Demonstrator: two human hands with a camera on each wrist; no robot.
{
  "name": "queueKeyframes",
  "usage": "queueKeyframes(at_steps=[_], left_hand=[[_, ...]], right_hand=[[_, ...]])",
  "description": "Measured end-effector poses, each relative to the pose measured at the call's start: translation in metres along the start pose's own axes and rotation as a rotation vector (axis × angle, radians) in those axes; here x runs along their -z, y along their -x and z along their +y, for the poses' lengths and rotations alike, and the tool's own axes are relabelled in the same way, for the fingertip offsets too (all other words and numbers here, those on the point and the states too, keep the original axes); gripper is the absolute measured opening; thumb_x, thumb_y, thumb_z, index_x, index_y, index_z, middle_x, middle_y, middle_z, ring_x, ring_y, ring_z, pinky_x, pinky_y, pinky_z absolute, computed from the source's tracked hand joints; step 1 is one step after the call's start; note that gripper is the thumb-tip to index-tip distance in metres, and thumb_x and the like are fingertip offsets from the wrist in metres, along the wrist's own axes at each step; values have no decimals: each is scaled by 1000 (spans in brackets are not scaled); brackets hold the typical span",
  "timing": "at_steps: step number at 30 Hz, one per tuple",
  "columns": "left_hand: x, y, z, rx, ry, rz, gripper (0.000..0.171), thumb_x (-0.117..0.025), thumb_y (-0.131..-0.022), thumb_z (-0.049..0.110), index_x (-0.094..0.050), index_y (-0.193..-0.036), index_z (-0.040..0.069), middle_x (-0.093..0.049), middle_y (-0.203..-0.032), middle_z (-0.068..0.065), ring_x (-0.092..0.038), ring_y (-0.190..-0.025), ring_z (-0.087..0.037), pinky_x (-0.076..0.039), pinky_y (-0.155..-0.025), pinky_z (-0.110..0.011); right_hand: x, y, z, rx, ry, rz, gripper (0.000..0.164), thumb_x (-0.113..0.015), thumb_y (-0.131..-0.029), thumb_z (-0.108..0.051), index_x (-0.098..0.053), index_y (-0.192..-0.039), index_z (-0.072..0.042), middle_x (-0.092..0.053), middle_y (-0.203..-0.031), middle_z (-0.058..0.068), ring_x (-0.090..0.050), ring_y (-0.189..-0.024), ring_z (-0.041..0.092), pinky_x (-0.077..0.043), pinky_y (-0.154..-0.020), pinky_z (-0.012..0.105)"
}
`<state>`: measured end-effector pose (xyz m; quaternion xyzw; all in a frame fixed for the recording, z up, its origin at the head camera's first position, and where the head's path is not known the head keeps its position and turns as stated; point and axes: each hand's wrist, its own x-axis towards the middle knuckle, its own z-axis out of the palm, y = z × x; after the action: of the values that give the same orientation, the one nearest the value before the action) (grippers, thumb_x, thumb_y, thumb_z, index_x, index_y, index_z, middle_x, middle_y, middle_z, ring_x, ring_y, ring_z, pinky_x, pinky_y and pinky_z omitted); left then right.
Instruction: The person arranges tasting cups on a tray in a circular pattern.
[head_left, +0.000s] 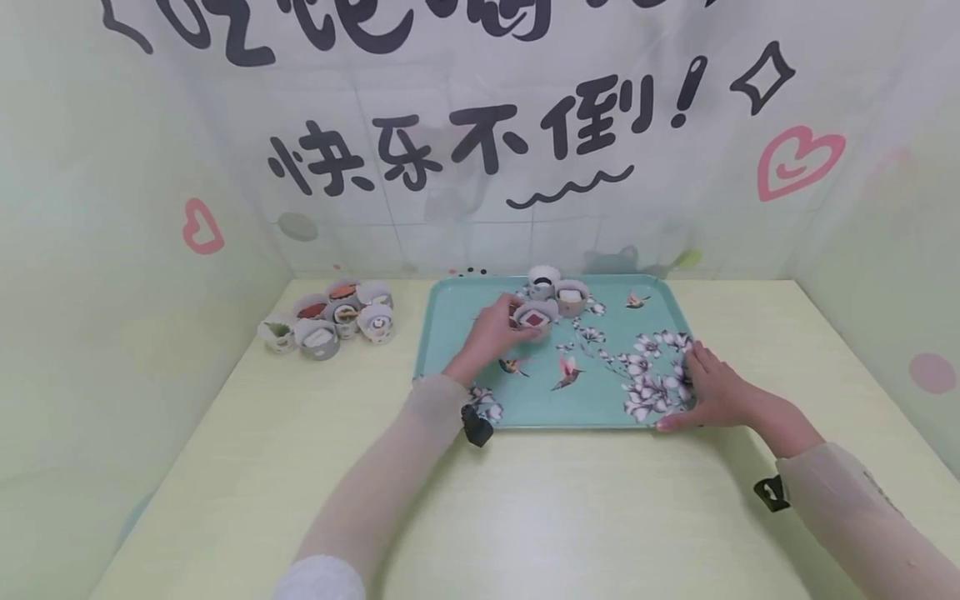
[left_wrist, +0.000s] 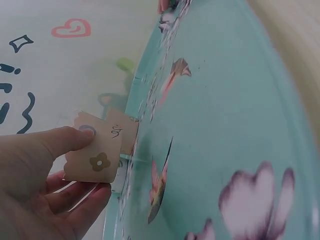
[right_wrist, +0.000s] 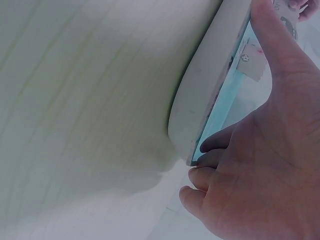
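Near the back middle of a teal tray printed with flowers and hummingbirds, my left hand pinches a small paper cup with a scalloped rim. Its thumb presses one side of the cup and the fingers bend under the other. Inside that cup sits a red-and-white piece. Right beside it on the tray stand a paper cup with a white piece and another with a dark piece. My right hand rests at the tray's front right corner, thumb along the front rim, fingers along the right rim.
Several paper cups with small toy-like food pieces stand clustered left of the tray. The pale wooden table meets a white printed curtain close behind the tray, with fabric walls at both sides.
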<state>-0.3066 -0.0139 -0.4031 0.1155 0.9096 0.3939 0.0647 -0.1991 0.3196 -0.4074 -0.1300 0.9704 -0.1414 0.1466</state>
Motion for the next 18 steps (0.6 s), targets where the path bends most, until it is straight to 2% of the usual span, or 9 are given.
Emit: queueKeyframes(at_steps=[10, 15, 18], left_hand=[[-29, -11, 20, -31, 12, -16, 54, -75, -90, 28, -51, -136, 12, -64, -125, -6, -60, -105, -18, -53, -87, -33], [-42, -19, 24, -59, 26, 1, 65, -75, -90, 25, -44, -146, 12, -63, -129, -5, -61, -112, -20, -54, -93, -35], [-49, -23, 24, -47, 52, 3, 60, -75, -90, 24, -46, -142, 12, -63, -126, -6, -62, -113, -21, -54, -96, -36]], right_hand=[[-2, 1, 0, -3, -8, 6, 133, -84, -70, -54, -10, -144, 28, -3, -149, 52, -8, -139, 66, -15, -114, 74], [-1, 1, 0, 0, -6, 13, 133, -85, -70, -54, -9, -144, 28, -3, -150, 52, -8, -140, 66, -16, -115, 74], [-1, 1, 0, -3, -14, 11, 134, -85, -70, -55, -9, -144, 28, -2, -150, 52, -8, -140, 66, -15, -115, 73]])
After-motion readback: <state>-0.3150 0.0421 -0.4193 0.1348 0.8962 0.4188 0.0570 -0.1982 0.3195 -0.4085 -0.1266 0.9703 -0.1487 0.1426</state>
